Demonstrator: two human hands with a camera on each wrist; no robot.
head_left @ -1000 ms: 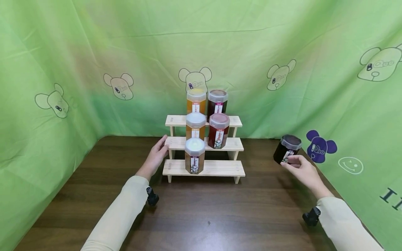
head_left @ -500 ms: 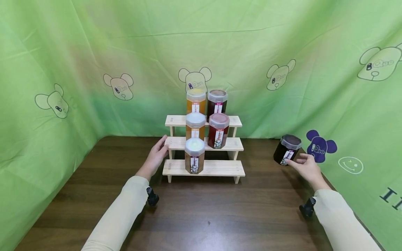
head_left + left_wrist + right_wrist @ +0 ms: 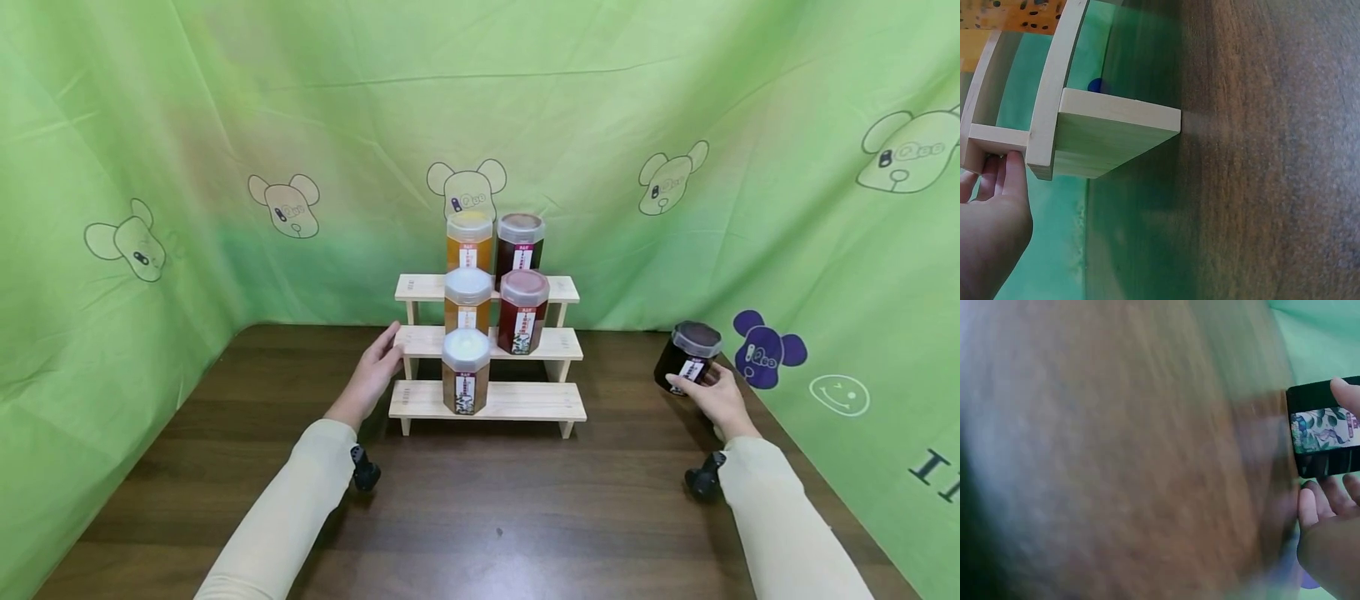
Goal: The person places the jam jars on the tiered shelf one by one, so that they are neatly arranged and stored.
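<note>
At the table's right, my right hand (image 3: 716, 400) is around a dark hexagonal jar (image 3: 682, 358) with a clear lid and white label. Its thumb lies on the label side, and its other fingers are on the opposite side, partly hidden. In the right wrist view this jar (image 3: 1322, 434) is cut off by the frame edge. My left hand (image 3: 371, 375) grips the left end of the middle tier of a wooden stepped stand (image 3: 540, 400). The left wrist view shows fingers (image 3: 1016, 178) against the stand's side support, with the thumb out of sight.
On the stand's top tier are an orange jar (image 3: 468, 242) and a dark jar (image 3: 519, 246). The middle tier bears an amber jar (image 3: 467, 304) and a red jar (image 3: 523, 317); the bottom tier, a brown jar (image 3: 465, 375). Green cloth (image 3: 360, 108) surrounds the brown table (image 3: 420, 517).
My right hand has shifted left and closed in around the dark jar, its thumb moving along the label. The jar stays in place. My left hand and the stand are still.
</note>
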